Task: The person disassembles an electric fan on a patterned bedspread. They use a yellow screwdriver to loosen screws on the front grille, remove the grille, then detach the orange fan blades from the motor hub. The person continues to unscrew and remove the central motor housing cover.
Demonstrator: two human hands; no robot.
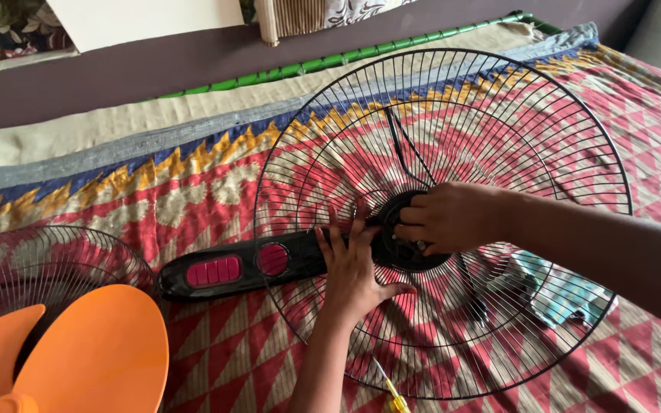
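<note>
Round black wire fan guard (499, 115) lies flat on the bed, right of centre, its dark hub ring (407, 233) in the middle of the spokes. Right hand (453, 216) comes in from the right, fingers (411, 222) curled on the hub ring, gripping it from above. Left hand (353, 268) comes up from the near edge, palm down, fingers (357, 229) spread flat and released, pressing on the guard wires and on the right end of the black plastic fan body with pink buttons (239, 268); not clenched on anything. That fan body runs leftward from the hub, under the guard, a round pink knob (272, 258) just right of the button block. Through the guard's near-right wires a light blue-green cloth (568, 294) shows on the bed. Yellow-handled tool (393, 398), partly cut off, lies at the near edge below the guard. Near left: orange plastic fan blade (93, 356), resting over a second wire guard (47, 264). Everything sits on a red, yellow and blue zigzag-patterned bedsheet (193, 191). Far side: a green rod (330, 60) runs along the bed's far edge against a dark brown wall (116, 73).
</note>
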